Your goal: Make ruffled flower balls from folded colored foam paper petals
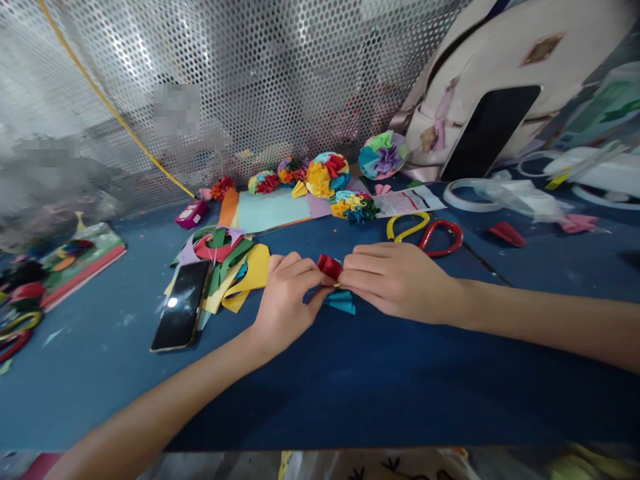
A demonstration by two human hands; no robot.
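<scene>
Two hands [287, 300] [395, 283] pinch paper strips [334, 283], red end pointing away.

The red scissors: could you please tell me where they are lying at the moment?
In the head view, the red scissors lie on the blue table just beyond the right hand, beside the yellow scissors.
</scene>
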